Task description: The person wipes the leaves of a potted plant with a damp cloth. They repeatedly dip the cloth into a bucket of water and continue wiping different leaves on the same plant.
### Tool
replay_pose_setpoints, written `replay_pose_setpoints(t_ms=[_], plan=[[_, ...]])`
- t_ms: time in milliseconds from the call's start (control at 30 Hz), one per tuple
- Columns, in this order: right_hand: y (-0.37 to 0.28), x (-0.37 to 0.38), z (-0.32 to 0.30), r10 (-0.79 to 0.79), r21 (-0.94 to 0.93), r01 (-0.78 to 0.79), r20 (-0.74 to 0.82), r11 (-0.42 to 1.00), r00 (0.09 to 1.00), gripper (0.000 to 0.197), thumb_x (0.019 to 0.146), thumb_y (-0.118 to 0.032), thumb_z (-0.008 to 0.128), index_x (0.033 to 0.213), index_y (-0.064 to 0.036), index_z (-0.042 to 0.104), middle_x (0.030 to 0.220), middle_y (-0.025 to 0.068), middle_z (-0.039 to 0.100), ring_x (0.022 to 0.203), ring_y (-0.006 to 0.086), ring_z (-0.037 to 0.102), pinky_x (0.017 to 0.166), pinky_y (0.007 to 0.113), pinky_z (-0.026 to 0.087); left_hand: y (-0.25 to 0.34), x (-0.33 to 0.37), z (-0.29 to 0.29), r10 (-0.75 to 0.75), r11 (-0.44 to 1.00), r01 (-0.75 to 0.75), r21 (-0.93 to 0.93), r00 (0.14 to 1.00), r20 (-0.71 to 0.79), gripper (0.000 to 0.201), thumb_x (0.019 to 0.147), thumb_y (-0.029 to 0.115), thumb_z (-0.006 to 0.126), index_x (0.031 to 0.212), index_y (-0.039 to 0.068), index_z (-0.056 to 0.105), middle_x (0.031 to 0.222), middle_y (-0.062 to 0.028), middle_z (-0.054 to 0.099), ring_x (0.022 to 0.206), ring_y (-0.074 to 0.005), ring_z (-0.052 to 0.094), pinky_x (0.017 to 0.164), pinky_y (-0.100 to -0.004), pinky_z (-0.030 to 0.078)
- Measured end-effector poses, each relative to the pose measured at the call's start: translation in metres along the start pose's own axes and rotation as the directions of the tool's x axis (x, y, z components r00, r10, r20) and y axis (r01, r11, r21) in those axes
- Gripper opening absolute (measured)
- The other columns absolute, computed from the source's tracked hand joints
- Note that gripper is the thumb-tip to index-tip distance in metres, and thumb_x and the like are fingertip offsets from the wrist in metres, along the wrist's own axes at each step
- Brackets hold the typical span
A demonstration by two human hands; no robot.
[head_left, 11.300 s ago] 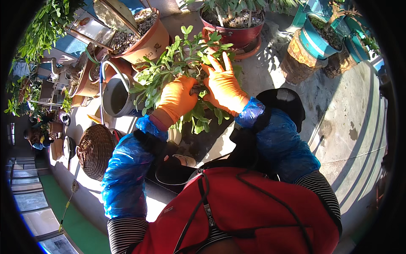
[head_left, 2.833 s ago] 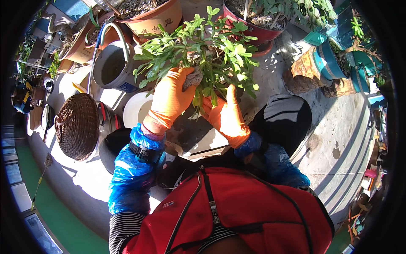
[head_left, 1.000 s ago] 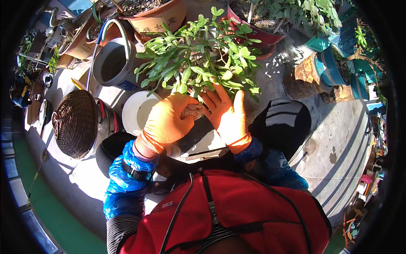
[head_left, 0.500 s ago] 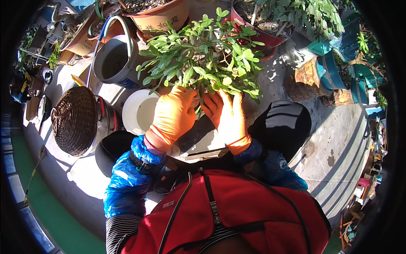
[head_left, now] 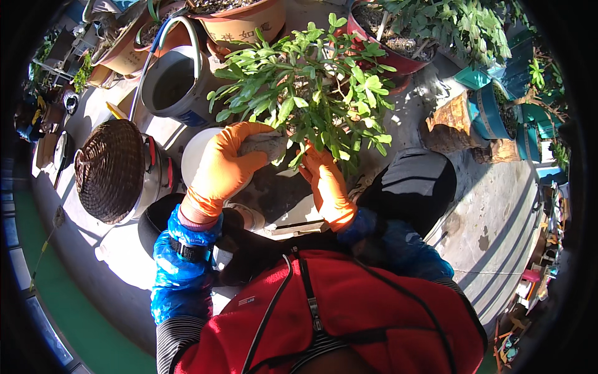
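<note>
A leafy potted plant with flat green segments spreads in front of me; its pot is hidden below the foliage. My left hand, in an orange glove, is closed on a grey crumpled cloth at the plant's lower left edge. Also gloved in orange, my right hand reaches up under the front leaves. Its fingers are drawn together among them, and whatever lies between the fingertips is hidden. Blue plastic sleeves cover both forearms.
A white bucket stands beside my left hand, with a grey bucket behind it. At left, a brown woven basket tops a pale container. Large planters line the back; a teal pot sits at right.
My left hand has shifted left and turned, so the grey cloth now shows. The right hand's spread fingers have come together and turned sideways under the leaves.
</note>
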State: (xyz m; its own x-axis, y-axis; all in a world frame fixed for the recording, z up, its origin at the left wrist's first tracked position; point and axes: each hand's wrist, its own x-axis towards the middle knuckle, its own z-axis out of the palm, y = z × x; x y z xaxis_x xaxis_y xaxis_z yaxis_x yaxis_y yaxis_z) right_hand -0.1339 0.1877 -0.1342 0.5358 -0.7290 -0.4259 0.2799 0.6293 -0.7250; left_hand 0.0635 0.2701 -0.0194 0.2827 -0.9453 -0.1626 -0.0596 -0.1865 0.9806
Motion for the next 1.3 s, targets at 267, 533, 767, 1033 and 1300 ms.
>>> replay_pose_setpoints(t_ms=[267,533,767,1033,1300], plan=[[0.0,0.036,0.023,-0.226,0.038,0.224,0.047,0.974,0.973,0.035,0.095,-0.001,0.075,0.129,-0.0047,0.068,0.119,0.0051,0.07,0.112,0.0161,0.066,0.102,0.033,0.051,-0.016,0.019,0.021,0.348,0.925,-0.291,0.246,0.908,-0.234,0.042,0.084,-0.001,0.072,0.126,0.0,0.071,0.112,-0.0134,0.072,0.105,-0.0237,0.072,0.094,-0.0336,0.056],[-0.033,0.02,0.033,-0.101,-0.02,0.102,0.059,0.995,0.993,0.036,0.109,-0.035,0.063,0.13,-0.0063,0.068,0.117,0.0043,0.075,0.107,0.0134,0.071,0.094,0.029,0.056,-0.022,0.026,0.022,0.403,0.894,-0.317,0.317,0.876,-0.263,0.044,0.082,0.001,0.074,0.126,0.003,0.071,0.111,-0.0158,0.071,0.104,-0.0303,0.072,0.094,-0.0372,0.056],[-0.028,0.026,0.026,0.007,0.15,-0.042,0.224,0.988,0.974,0.053,0.111,-0.055,0.05,0.137,-0.0117,0.063,0.132,0.003,0.068,0.115,0.0154,0.065,0.097,0.035,0.054,-0.011,0.039,0.042,0.535,0.689,-0.363,0.627,0.838,-0.103,0.046,0.08,0.009,0.071,0.126,0.004,0.07,0.112,-0.0209,0.07,0.1,-0.0415,0.069,0.087,-0.0446,0.058],[-0.023,0.03,0.027,0.019,0.217,-0.08,0.271,0.973,0.962,0.069,0.108,-0.062,0.048,0.148,-0.006,0.055,0.14,0.0087,0.064,0.126,0.0223,0.061,0.108,0.04,0.049,-0.014,0.022,0.047,0.383,0.62,-0.294,0.728,0.923,0.046,0.044,0.079,0.01,0.07,0.122,0.002,0.072,0.103,-0.0214,0.069,0.095,-0.0424,0.068,0.083,-0.0476,0.056],[-0.025,0.03,0.019,0.105,0.273,-0.222,0.387,0.936,0.916,0.082,0.106,-0.069,0.047,0.151,-0.0009,0.05,0.134,0.0147,0.066,0.117,0.0284,0.065,0.106,0.043,0.05,-0.013,-0.004,0.039,0.285,0.721,-0.348,0.599,0.937,0.201,0.044,0.077,0.006,0.068,0.121,0.002,0.073,0.103,-0.0202,0.07,0.098,-0.04,0.069,0.087,-0.0447,0.056]])
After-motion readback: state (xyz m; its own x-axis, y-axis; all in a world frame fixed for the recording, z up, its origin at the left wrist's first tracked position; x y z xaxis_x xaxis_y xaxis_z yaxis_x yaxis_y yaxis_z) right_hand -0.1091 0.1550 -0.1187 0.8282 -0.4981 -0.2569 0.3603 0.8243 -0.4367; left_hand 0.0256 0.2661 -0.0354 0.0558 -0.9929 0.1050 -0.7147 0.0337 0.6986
